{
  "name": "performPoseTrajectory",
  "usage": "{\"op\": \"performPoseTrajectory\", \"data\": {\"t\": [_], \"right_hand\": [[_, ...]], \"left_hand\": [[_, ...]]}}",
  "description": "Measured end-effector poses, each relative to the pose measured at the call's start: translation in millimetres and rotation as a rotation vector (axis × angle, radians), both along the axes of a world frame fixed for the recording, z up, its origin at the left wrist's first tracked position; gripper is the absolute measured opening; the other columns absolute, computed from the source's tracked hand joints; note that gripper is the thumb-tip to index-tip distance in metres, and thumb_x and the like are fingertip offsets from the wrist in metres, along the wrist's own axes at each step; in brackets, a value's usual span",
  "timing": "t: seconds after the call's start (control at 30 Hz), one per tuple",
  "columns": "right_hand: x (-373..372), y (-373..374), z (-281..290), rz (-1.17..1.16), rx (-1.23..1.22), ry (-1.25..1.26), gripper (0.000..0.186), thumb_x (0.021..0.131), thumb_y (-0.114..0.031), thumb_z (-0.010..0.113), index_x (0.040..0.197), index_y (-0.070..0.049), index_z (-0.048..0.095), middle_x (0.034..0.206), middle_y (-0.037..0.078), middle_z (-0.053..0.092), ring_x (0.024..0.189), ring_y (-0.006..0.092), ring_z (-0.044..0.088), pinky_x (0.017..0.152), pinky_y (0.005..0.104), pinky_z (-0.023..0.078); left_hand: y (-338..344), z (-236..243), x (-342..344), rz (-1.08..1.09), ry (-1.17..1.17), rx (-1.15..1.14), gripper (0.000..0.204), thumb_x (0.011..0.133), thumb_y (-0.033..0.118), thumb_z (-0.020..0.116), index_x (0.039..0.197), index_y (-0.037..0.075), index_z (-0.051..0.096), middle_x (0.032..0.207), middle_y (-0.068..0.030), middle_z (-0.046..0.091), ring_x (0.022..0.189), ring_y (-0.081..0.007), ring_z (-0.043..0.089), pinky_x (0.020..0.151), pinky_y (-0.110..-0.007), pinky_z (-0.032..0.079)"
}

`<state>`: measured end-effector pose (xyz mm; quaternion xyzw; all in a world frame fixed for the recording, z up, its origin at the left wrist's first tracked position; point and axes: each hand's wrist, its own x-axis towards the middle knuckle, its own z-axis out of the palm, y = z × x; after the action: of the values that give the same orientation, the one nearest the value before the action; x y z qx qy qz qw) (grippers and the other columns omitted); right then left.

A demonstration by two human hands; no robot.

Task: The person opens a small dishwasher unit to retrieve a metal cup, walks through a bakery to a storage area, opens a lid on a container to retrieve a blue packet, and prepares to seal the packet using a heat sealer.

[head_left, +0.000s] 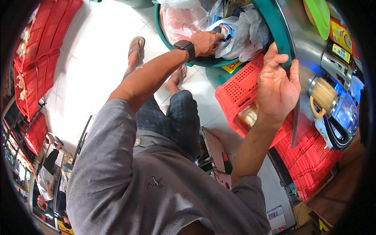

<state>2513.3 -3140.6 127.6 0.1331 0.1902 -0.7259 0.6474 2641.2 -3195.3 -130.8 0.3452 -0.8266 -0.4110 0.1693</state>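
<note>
Evidently, the left hand point(205, 43) touches a blue-and-white wrapper point(227, 31) among clear plastic bags point(250, 33) in the green bin point(158, 23); I cannot tell whether its grip is closed. The right hand point(279, 84), its grip half curled, meets the green lid's point(281, 35) edge, its hold unclear.

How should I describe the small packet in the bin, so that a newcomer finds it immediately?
Start at the large round green bin at the top centre. Inside it, at the left hand, is a small crumpled packet. Its bright blue and white colouring sets it apart from the pale, see-through bags around it.
</note>
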Motion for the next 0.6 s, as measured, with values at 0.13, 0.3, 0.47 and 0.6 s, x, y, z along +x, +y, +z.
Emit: {"op": "performPoseTrajectory", "data": {"t": [0.13, 0.3, 0.47, 0.6], "right_hand": [[1.6, -2.0, -0.3, -0.007, -0.016, -0.004, 0.046, 0.105, -0.026, 0.038, 0.134, 0.01, 0.04, 0.138, 0.027, 0.045, 0.126, 0.0377, 0.046, 0.09, 0.0394, 0.054], [1.9, -1.6, 1.7, -0.006, -0.005, -0.027, 0.047, 0.105, -0.026, 0.039, 0.135, 0.01, 0.039, 0.139, 0.027, 0.044, 0.126, 0.0377, 0.046, 0.089, 0.039, 0.054], [-5.0, 1.7, -2.8, -0.012, -0.007, -0.01, 0.047, 0.105, -0.026, 0.039, 0.135, 0.01, 0.038, 0.139, 0.027, 0.043, 0.126, 0.0373, 0.046, 0.089, 0.039, 0.054], [-2.5, 1.5, 1.5, 0.014, 0.012, 0.018, 0.046, 0.103, -0.024, 0.042, 0.132, 0.012, 0.039, 0.134, 0.025, 0.047, 0.119, 0.0321, 0.05, 0.089, 0.0383, 0.054]], "left_hand": [[1.0, -8.1, -17.2, 0.121, -0.023, 0.062, 0.039, 0.087, 0.027, 0.065, 0.121, 0.009, 0.058, 0.09, -0.0227, 0.068, 0.08, -0.0411, 0.066, 0.071, -0.048, 0.053], [-7.6, -24.0, -28.3, 0.307, -0.117, 0.249, 0.052, 0.084, 0.034, 0.069, 0.119, -0.002, 0.056, 0.091, -0.027, 0.068, 0.085, -0.0436, 0.067, 0.075, -0.049, 0.053], [-10.6, 0.0, -26.2, 0.331, -0.105, 0.265, 0.052, 0.087, 0.034, 0.063, 0.13, 0.006, 0.052, 0.088, -0.0279, 0.068, 0.082, -0.0444, 0.067, 0.073, -0.051, 0.053], [-38.9, -10.6, -22.1, 0.406, -0.189, 0.12, 0.052, 0.086, 0.032, 0.062, 0.132, 0.014, 0.049, 0.086, -0.0271, 0.068, 0.081, -0.0437, 0.068, 0.072, -0.053, 0.053]]}}
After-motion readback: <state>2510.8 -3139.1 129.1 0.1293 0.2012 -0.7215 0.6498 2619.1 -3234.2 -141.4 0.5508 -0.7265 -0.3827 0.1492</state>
